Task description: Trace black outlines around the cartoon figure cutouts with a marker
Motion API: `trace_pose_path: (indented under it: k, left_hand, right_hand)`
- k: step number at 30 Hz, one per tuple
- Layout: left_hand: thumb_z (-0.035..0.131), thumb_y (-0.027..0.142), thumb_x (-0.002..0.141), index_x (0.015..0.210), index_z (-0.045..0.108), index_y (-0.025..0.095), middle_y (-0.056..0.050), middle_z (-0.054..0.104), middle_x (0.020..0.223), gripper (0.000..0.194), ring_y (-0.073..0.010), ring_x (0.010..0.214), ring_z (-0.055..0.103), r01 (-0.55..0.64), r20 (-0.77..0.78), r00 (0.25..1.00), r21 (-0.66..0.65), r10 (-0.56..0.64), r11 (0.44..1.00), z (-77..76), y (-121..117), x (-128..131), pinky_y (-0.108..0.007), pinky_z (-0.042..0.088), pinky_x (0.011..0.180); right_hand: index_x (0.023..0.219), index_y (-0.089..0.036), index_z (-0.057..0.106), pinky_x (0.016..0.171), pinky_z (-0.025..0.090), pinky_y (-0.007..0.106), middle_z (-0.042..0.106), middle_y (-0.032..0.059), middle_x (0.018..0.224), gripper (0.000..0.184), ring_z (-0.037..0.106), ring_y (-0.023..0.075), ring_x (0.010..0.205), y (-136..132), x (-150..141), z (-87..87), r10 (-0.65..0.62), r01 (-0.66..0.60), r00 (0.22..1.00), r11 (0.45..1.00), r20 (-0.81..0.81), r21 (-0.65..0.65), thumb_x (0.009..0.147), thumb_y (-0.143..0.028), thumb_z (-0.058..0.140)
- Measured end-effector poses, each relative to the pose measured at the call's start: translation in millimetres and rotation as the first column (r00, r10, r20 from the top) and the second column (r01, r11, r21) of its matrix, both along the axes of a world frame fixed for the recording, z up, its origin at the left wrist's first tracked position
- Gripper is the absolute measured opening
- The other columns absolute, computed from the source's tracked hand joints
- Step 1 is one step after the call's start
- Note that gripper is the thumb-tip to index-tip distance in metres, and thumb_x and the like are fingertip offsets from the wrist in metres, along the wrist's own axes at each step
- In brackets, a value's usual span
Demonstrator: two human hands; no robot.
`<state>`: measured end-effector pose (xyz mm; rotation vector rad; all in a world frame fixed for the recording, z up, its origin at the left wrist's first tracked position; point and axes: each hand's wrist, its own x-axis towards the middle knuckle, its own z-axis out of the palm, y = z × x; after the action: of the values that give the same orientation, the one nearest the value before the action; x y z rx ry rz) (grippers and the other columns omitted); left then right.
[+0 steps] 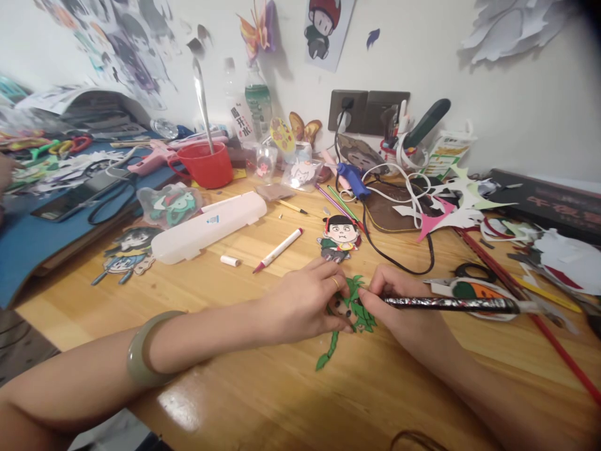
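A paper cutout of a cartoon figure with green hair lies on the wooden table, its green tail piece pointing toward me. My left hand holds it from the left, thumb and curled fingers on its edge, covering part of the face. In my right hand is a slim black patterned pen, held nearly level; its point end is at the green hair. Whether the point touches the paper I cannot tell. Just beyond lies another cutout, a black-haired figure. An uncapped magenta marker and its white cap lie to the left.
Left of centre are a translucent pencil case, a red mug with a spoon, and more cutouts. At right are paper scraps, a black cable and a long red stick. Wall sockets are behind.
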<state>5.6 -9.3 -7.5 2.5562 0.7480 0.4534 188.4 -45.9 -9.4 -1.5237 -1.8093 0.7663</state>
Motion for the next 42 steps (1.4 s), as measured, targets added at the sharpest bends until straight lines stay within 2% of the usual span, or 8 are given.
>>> trace_pose_path:
  k: [42]
  left_hand:
    - [0.068,0.041,0.072,0.086,0.057,0.012,-0.008,0.055,0.091,0.034,-0.0208,0.087,0.048,-0.008,0.02,1.0,0.006,0.008,1.0,-1.4,1.0,1.3,-0.03,0.045,0.072]
  right_hand:
    - [0.056,-0.021,0.034,0.043,0.024,0.022,0.034,-0.0076,0.049,0.025,0.032,0.0084,0.046,-2.1,1.6,-1.8,0.014,-0.016,0.999,0.999,-0.052,-0.037,0.073,-0.017,0.051]
